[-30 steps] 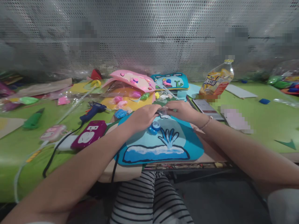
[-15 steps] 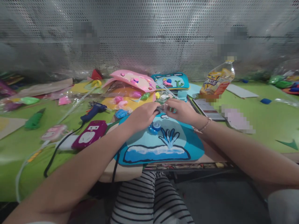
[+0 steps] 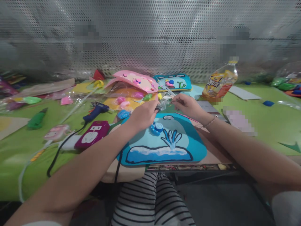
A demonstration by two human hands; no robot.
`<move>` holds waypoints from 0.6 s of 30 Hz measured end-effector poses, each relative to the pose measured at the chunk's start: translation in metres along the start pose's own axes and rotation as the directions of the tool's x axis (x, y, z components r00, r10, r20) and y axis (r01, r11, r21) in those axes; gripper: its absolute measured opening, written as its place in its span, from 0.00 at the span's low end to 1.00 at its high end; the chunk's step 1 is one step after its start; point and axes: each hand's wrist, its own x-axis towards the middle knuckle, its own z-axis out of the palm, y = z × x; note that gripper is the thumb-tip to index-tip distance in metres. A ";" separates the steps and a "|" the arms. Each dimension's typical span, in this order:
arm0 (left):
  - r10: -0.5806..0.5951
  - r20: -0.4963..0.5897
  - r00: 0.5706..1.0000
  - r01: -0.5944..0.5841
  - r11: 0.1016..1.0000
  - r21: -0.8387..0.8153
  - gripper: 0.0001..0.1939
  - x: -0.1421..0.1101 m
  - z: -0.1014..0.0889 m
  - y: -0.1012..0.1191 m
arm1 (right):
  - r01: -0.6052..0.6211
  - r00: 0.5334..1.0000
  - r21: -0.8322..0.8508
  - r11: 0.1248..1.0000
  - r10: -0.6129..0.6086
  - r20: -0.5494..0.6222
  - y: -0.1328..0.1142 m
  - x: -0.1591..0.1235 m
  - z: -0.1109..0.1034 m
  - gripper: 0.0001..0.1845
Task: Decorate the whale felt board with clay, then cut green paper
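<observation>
My left hand (image 3: 146,114) is closed around a small clear plastic bag (image 3: 166,103) with something dark inside, just beyond the blue board's far edge. Right of it, my right hand (image 3: 187,105) has its fingertips pinched together; what they hold, if anything, is too small to make out. Below both hands lies the blue board (image 3: 197,147), bearing a painted water pool, a splash and a black-outlined cloud. A blue clay snail-like figure (image 3: 157,128) with a spiral shell sits on it near its middle.
A blue glue gun (image 3: 96,112), a magenta case (image 3: 95,135) and cables lie on the left. Behind are a pink decorated board (image 3: 143,82), another blue board (image 3: 174,83) and packets of coloured clay. A bottle (image 3: 221,81) stands tilted at right, near a mesh wall.
My hands have moved apart: the right has drawn back from the plastic bag, its fingers pinched. My left hand keeps hold of the bag, now more exposed. The view has shifted slightly.
</observation>
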 end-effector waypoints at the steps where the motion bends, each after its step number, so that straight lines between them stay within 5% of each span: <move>1: -0.012 -0.002 1.000 0.012 1.000 0.019 0.14 0.000 0.000 0.000 | -0.010 1.000 0.013 1.000 0.010 0.009 0.002 0.000 0.000 0.06; 11: -0.194 -0.062 0.979 0.203 0.955 0.214 0.09 0.004 -0.008 -0.010 | -0.024 0.998 -0.149 0.989 0.031 0.047 -0.011 -0.001 -0.003 0.15; 18: -0.176 -0.095 0.980 0.197 0.934 0.298 0.11 0.002 -0.007 -0.020 | -0.082 0.996 -0.147 0.986 0.087 0.031 -0.002 -0.001 0.000 0.13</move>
